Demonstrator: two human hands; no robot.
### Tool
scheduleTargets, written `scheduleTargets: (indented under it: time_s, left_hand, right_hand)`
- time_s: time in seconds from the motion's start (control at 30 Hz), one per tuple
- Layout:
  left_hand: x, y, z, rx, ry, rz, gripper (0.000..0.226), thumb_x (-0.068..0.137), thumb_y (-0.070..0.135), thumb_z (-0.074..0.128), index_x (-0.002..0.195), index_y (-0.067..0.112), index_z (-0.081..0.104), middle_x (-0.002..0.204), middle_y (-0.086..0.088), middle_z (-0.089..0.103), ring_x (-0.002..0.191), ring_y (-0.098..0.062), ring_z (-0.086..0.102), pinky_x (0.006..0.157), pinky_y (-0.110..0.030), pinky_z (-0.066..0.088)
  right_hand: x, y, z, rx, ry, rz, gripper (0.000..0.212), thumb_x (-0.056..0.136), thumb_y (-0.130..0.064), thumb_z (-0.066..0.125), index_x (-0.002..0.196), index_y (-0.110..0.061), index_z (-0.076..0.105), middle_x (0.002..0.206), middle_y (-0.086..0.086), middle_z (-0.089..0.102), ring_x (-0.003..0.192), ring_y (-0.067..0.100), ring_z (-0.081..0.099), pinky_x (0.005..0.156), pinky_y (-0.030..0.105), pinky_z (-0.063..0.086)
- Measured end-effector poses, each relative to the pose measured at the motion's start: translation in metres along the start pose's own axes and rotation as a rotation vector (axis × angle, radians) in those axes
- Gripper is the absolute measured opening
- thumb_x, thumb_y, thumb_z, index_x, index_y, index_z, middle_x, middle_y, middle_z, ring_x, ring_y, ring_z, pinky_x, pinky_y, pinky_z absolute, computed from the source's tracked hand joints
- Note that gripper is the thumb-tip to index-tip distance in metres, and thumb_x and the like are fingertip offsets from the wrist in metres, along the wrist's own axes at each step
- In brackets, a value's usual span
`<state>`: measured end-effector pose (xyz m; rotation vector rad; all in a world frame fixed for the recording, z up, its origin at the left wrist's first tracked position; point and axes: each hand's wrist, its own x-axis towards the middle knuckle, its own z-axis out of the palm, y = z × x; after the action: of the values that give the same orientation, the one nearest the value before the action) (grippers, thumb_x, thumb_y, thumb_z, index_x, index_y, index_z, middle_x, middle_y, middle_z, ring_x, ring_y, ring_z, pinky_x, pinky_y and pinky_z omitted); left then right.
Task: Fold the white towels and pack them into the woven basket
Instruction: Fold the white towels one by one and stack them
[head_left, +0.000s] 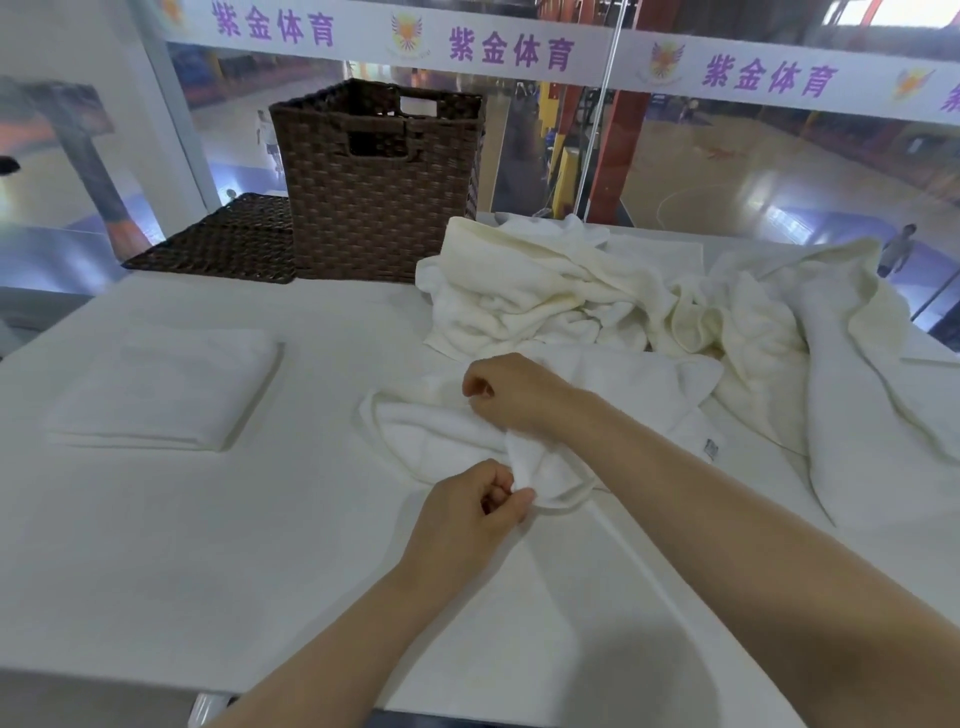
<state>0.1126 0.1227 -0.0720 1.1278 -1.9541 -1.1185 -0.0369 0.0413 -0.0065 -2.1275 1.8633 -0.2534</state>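
Note:
A crumpled white towel (431, 436) lies in the middle of the white table (182, 545). My left hand (467, 514) pinches a corner of it near the front. My right hand (511, 395) grips the same towel a little farther back, fingers curled into the cloth. A folded white towel (166, 389) lies flat at the left. The dark brown woven basket (379, 192) stands upright at the back, open at the top. A heap of unfolded white and cream towels (649, 301) covers the right side of the table.
The basket's flat woven lid (223, 241) lies to the left of the basket. A glass wall (727, 171) runs behind the table. The table's front edge (104, 670) is close to me.

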Motion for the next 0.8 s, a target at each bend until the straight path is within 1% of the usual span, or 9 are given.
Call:
scheduleTargets:
  time_s: [0.07,0.23,0.33,0.4,0.53,0.6,0.67,0.73,0.8]
  left_hand:
    - [0.000,-0.001,0.000,-0.006,-0.003,0.008,0.030,0.089,0.035,0.067,0.069,0.020,0.050,0.068,-0.002,0.064,0.055,-0.003,0.044,0.056,-0.018,0.036]
    - [0.002,-0.004,0.000,-0.014,0.002,0.012,0.032,0.088,0.036,0.067,0.067,0.020,0.048,0.066,-0.002,0.063,0.055,-0.004,0.043,0.056,-0.020,0.035]
    - [0.000,-0.003,0.000,-0.025,0.010,0.026,0.033,0.088,0.034,0.068,0.066,0.020,0.048,0.062,0.000,0.057,0.053,-0.003,0.042,0.054,-0.016,0.034]
    - [-0.001,-0.002,0.000,-0.039,0.006,0.029,0.033,0.088,0.033,0.068,0.067,0.017,0.050,0.059,0.001,0.054,0.053,-0.004,0.041,0.054,-0.016,0.034]
    - [-0.002,-0.003,0.000,-0.008,0.040,0.049,0.035,0.087,0.031,0.068,0.064,0.019,0.045,0.054,0.010,0.042,0.052,-0.006,0.037,0.052,-0.018,0.031]
    - [-0.002,-0.003,-0.002,-0.024,0.070,0.045,0.036,0.087,0.030,0.069,0.064,0.017,0.045,0.054,0.007,0.042,0.052,-0.005,0.036,0.052,-0.017,0.031]
    - [-0.002,-0.002,-0.005,-0.047,0.073,0.033,0.034,0.086,0.030,0.069,0.065,0.014,0.048,0.057,0.000,0.048,0.053,-0.004,0.038,0.053,-0.017,0.031]
    - [0.001,0.002,-0.013,-0.037,0.060,0.038,0.033,0.086,0.031,0.069,0.065,0.017,0.049,0.057,0.003,0.049,0.053,-0.003,0.039,0.054,-0.016,0.032]
    - [0.007,0.010,-0.028,-0.009,0.055,0.061,0.032,0.086,0.031,0.070,0.064,0.021,0.049,0.055,0.008,0.047,0.052,-0.003,0.039,0.053,-0.016,0.031]
  right_hand:
    - [0.013,0.002,0.003,-0.122,-0.082,0.001,0.022,0.092,-0.024,0.060,0.113,-0.018,0.064,0.112,-0.003,0.062,0.104,0.016,0.057,0.084,0.025,0.045]
    - [0.019,0.002,0.003,-0.179,-0.143,0.006,0.034,0.090,-0.044,0.063,0.110,-0.016,0.062,0.105,-0.003,0.057,0.096,0.016,0.054,0.082,0.027,0.045]
    - [0.017,0.005,0.007,-0.184,-0.061,-0.016,0.017,0.094,-0.030,0.059,0.096,-0.014,0.064,0.092,-0.005,0.055,0.087,0.014,0.052,0.064,0.020,0.036]
    - [0.017,0.007,0.008,-0.159,-0.039,0.001,0.013,0.096,-0.022,0.053,0.087,-0.016,0.060,0.086,-0.005,0.055,0.082,0.013,0.050,0.058,0.017,0.032]
    - [0.015,0.013,-0.004,-0.092,0.038,0.072,0.013,0.100,-0.019,0.042,0.090,-0.016,0.051,0.088,0.000,0.055,0.081,0.019,0.053,0.062,0.028,0.037]
    - [0.012,0.019,-0.017,-0.076,0.084,0.122,0.009,0.098,-0.011,0.041,0.100,-0.014,0.050,0.086,0.002,0.054,0.074,0.019,0.051,0.057,0.028,0.036]
    - [0.007,0.025,-0.038,-0.089,0.092,0.146,0.019,0.091,-0.003,0.042,0.103,-0.017,0.044,0.082,0.004,0.053,0.066,0.018,0.045,0.056,0.032,0.033]
    - [0.002,0.032,-0.061,-0.134,0.131,0.114,0.025,0.084,0.002,0.042,0.093,-0.021,0.041,0.079,0.005,0.052,0.067,0.021,0.043,0.058,0.034,0.033]
    - [-0.002,0.039,-0.087,-0.182,0.162,0.081,0.027,0.079,0.006,0.042,0.083,-0.020,0.047,0.079,0.001,0.053,0.071,0.023,0.045,0.060,0.032,0.035]
